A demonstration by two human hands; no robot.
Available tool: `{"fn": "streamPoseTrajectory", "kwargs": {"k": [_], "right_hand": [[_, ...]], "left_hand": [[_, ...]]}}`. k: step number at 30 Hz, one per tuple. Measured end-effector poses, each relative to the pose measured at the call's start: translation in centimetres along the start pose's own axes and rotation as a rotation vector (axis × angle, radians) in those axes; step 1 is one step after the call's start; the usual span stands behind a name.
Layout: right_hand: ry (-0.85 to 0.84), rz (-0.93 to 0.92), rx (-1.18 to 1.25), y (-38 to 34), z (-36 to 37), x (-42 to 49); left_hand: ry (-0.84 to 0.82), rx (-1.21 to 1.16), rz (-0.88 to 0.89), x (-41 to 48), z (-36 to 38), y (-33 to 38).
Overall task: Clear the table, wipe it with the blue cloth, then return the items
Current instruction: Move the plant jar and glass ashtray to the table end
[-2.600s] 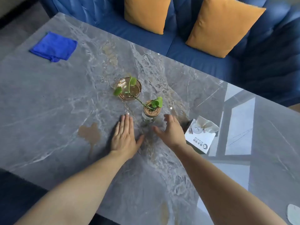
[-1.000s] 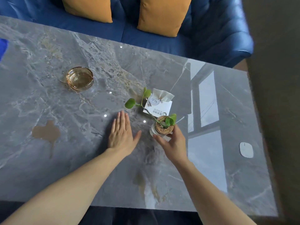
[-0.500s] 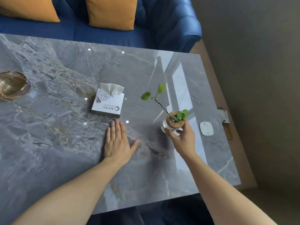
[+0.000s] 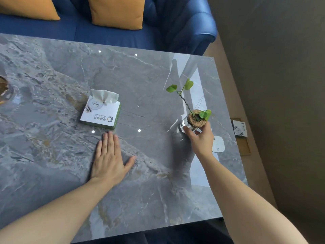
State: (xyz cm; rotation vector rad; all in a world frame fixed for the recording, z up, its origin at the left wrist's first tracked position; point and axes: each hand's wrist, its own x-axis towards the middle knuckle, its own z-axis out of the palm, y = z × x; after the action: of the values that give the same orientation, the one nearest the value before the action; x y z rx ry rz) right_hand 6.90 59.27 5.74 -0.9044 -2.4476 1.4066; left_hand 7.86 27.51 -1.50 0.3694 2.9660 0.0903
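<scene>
Near the table's [image 4: 158, 199] right edge, the right hand [image 4: 200, 138] grips the plant jar [image 4: 190, 121].

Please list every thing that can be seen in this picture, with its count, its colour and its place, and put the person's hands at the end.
Grey marble-patterned table: 1, grey, fills most of the view.
White tissue box with green sides: 1, white and green, on the table left of centre.
Small glass jar with cork lid and green plant cutting: 1, clear, brown, green, near the table's right edge.
Amber glass dish: 1, amber, at the left edge, cut off by the frame.
White rounded flat pad: 1, white, at the table's right edge.
Orange cushions: 2, orange, on the sofa.
Blue sofa: 1, blue, beyond the table.
Left hand: flat on the table.
Right hand: gripping the jar.
</scene>
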Motion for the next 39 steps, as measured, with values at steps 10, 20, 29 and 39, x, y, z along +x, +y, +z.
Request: {"fn": "streamPoseTrajectory", "kwargs": {"k": [10, 20, 29, 39], "right_hand": [[-0.002, 0.038, -0.02, 0.7, 0.1, 1.7], [0.008, 0.03, -0.036, 1.0, 0.4, 2.2], [0.012, 0.087, -0.208, 2.1, 1.7, -1.6], [-0.177, -0.195, -0.643, -0.6, 7.6, -9.8]], "left_hand": [[-0.019, 0.001, -0.003, 0.0, 0.0, 0.0], [-0.027, -0.015, -0.005, 0.1, -0.1, 0.0], [-0.088, -0.07, 0.008, 0.2, -0.6, -0.4], [-0.015, -0.439, 0.061, 0.0, -4.3, -7.9]]}}
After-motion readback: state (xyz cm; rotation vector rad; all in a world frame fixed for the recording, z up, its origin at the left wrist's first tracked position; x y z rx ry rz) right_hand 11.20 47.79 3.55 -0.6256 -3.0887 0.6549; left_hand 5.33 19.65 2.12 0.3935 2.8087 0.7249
